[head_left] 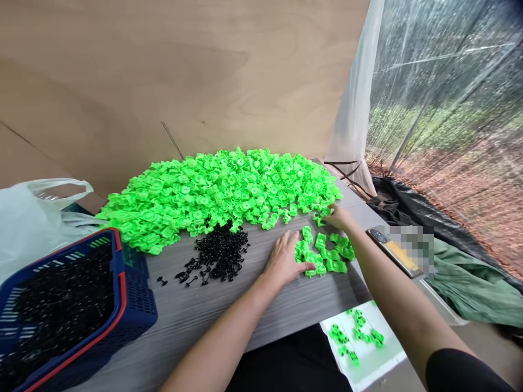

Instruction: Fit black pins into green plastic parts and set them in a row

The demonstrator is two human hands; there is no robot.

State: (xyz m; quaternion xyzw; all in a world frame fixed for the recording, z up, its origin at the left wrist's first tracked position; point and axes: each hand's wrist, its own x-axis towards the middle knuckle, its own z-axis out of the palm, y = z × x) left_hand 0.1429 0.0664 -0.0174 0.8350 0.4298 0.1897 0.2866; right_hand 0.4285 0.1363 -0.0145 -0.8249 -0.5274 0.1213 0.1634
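Note:
My left hand (284,261) rests open on the table, fingers spread, its thumb against a small group of bright green plastic toy car bodies (321,256). At the right end of a large heap of the same car bodies (241,188), my right hand (338,216) has its thumb and finger closed around a green toy car body (327,212). Part of that piece is hidden by the fingers. Left of my left hand lies a small pile of black wheel axles (223,253), like tiny dumbbells.
A blue basket (139,288) with a red handle, full of black axles, stands at the left beside a white plastic bag (24,218). Below the table's front edge, a white box (363,367) holds several green cars with black wheels. A phone-like device (394,251) lies at the right.

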